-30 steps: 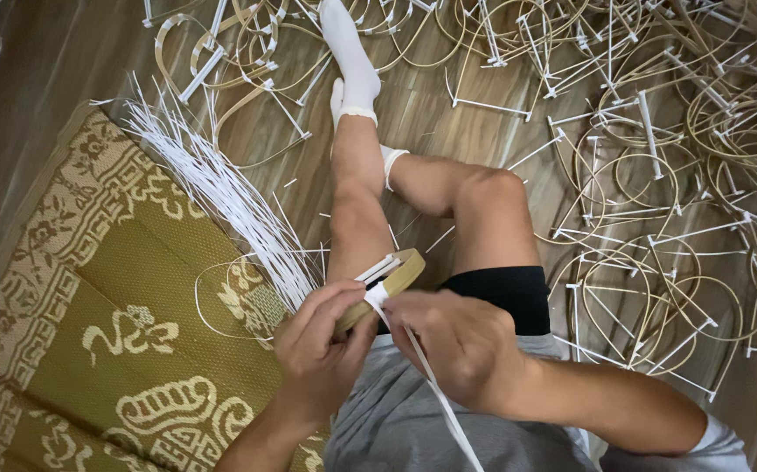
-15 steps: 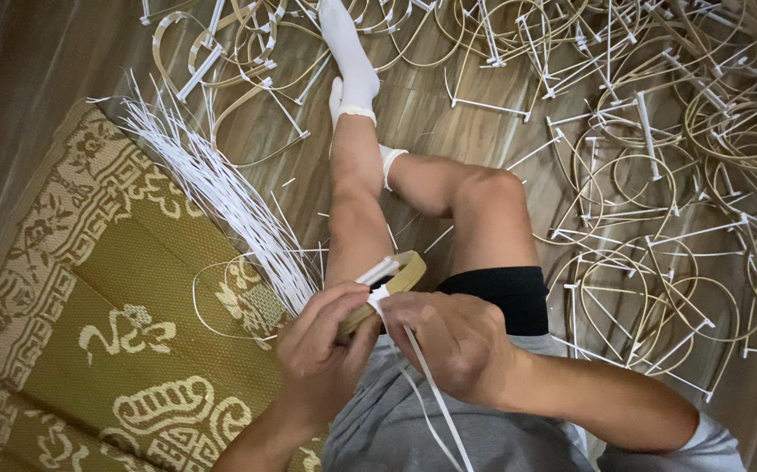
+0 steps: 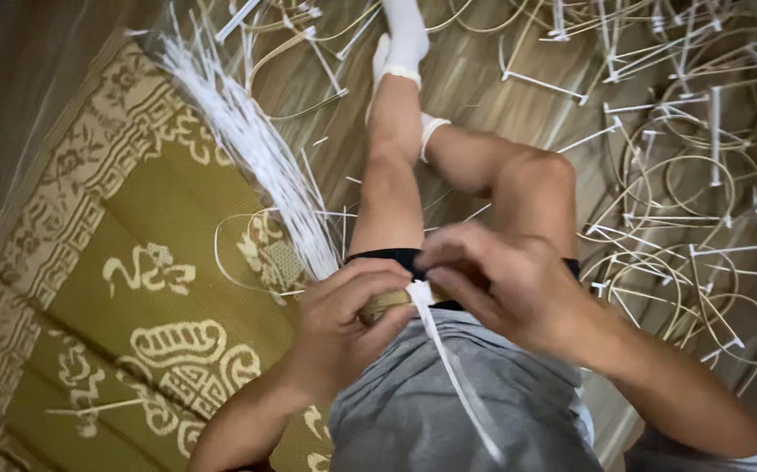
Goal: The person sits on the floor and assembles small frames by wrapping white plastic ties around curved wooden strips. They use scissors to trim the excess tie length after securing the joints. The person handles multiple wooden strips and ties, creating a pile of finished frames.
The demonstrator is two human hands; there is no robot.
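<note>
The left hand (image 3: 343, 328) is clenched around a tan rod (image 3: 387, 304) in the lap, while the right hand (image 3: 492, 284), just right of the rod, pinches a white strip (image 3: 453, 376) trailing from it toward the body.

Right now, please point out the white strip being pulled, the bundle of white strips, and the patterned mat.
white strip (image 3: 453, 371), head view, middle of its length.
bundle of white strips (image 3: 252, 149), head view, its middle.
patterned mat (image 3: 116, 323), head view, bare green part.
</note>
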